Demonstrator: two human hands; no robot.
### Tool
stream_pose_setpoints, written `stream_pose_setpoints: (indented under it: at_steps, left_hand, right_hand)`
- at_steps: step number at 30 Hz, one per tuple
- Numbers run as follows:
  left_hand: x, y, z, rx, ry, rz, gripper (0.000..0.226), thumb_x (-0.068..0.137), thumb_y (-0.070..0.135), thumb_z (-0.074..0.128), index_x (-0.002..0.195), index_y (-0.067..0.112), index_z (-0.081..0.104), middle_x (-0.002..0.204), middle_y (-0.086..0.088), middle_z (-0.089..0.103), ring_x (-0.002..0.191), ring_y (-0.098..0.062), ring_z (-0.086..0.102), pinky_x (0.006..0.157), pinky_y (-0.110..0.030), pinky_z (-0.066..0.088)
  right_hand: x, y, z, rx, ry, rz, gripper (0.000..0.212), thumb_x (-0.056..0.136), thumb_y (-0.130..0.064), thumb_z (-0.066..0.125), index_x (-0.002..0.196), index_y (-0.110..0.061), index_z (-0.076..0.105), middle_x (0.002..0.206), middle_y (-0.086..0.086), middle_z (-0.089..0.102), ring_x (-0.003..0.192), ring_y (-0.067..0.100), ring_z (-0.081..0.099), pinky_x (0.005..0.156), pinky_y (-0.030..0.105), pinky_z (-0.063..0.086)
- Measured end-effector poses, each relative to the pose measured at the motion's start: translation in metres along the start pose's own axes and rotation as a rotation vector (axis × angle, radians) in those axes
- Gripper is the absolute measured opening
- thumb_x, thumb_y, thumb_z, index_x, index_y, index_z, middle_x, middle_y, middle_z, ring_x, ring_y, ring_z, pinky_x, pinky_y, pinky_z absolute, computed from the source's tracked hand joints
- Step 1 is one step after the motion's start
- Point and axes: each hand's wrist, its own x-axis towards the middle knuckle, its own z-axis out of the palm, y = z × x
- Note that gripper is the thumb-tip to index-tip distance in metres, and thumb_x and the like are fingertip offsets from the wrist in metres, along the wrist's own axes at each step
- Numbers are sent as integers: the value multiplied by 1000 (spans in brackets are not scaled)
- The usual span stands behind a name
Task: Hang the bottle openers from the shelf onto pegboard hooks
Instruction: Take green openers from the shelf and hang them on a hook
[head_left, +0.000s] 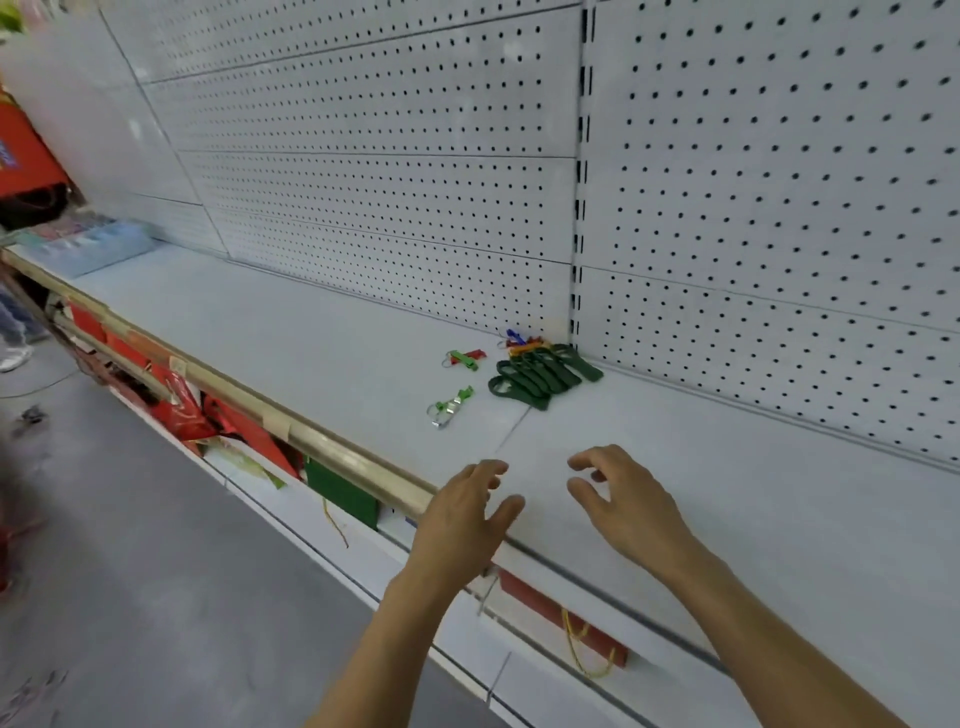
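Pegboard (363, 156) shows no hooks, so nowhere to hang yet. Shelf (727, 493): dark green openers (540, 376) stacked at 12 o'clock, may scatter if grabbed in bulk. Left hand (462, 519), right hand (623, 504) spread, empty. Loose opener (449, 408) at 11.

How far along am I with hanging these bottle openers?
Nothing looks done: no opener hangs on the pegboard, and no hooks are visible. Nothing is in hand; the left hand and right hand are empty above the shelf. All remain: dark green openers, a colourful bunch, two loose green ones.
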Motion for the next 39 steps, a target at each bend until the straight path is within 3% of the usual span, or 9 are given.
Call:
stream_pose_setpoints:
  at_steps: [5, 9, 14, 17, 21, 28, 33, 36, 39]
  left_hand:
    - [77, -17, -4, 10, 26, -23, 42, 94, 48, 52, 132, 30, 49, 122, 10, 59, 104, -7, 56, 87, -23, 47]
    - [117, -28, 0, 21, 2, -4, 43, 94, 46, 53, 132, 27, 50, 124, 6, 59, 111, -11, 55, 91, -30, 48]
    - [167, -39, 2, 68, -60, 51, 46, 95, 42, 53, 137, 24, 47, 133, 2, 52, 125, -16, 45, 98, -33, 44]
    - [193, -48, 3, 154, -115, 121, 51, 95, 39, 53, 142, 21, 42, 142, 0, 47, 130, -18, 41, 103, -34, 39]
    - [221, -63, 4, 274, -185, 241, 62, 95, 37, 54, 149, 19, 31, 154, -1, 33, 138, -21, 34, 112, -35, 29]
    - [256, -79, 10, 349, -319, 410, 63, 96, 39, 51, 151, 22, 26, 159, 2, 26, 142, -20, 31, 116, -37, 25]
    - [262, -88, 9, 377, -295, 598, 50, 94, 41, 53, 140, 23, 43, 138, 1, 51, 120, -20, 48, 100, -34, 36]
    - [260, -95, 5, 357, -292, 725, 48, 90, 42, 59, 132, 21, 52, 124, -2, 57, 107, -21, 52, 87, -33, 40]
    - [259, -101, 1, 283, -295, 804, 46, 82, 41, 66, 122, 20, 59, 110, -3, 63, 94, -22, 57, 76, -33, 47]
  right_hand:
    - [86, -1, 10, -58, 2, 1, 27, 97, -33, 50, 122, -25, 55, 128, -6, 54, 115, 14, 54, 92, 35, 46]
    - [138, -3, 26, -159, 9, -1, 27, 97, -32, 49, 123, -26, 55, 127, -4, 52, 115, 15, 49, 84, 33, 46]
    - [186, -4, 49, -408, 25, -11, 37, 96, -38, 48, 132, -27, 50, 132, 2, 41, 122, 21, 38, 86, 36, 45]
    - [202, -2, 58, -585, -15, 11, 43, 95, -46, 45, 133, -27, 46, 140, 6, 36, 128, 26, 33, 93, 40, 39]
    - [210, -2, 68, -646, 0, 79, 52, 92, -53, 46, 134, -23, 44, 139, 8, 37, 128, 27, 35, 96, 42, 38]
    - [214, -11, 80, -678, 120, 203, 57, 84, -56, 57, 121, -14, 59, 142, 11, 42, 131, 29, 38, 97, 44, 39]
    - [199, -8, 89, -756, 205, 119, 39, 67, -46, 78, 86, -13, 70, 106, 9, 65, 101, 27, 61, 70, 40, 50]
    - [188, -10, 97, -792, 206, 76, 39, 66, -43, 81, 85, -12, 67, 84, 6, 64, 77, 25, 61, 57, 36, 48]
    - [180, -14, 103, -830, 191, 38, 42, 64, -42, 82, 89, -10, 68, 78, 6, 62, 67, 23, 60, 49, 32, 48]
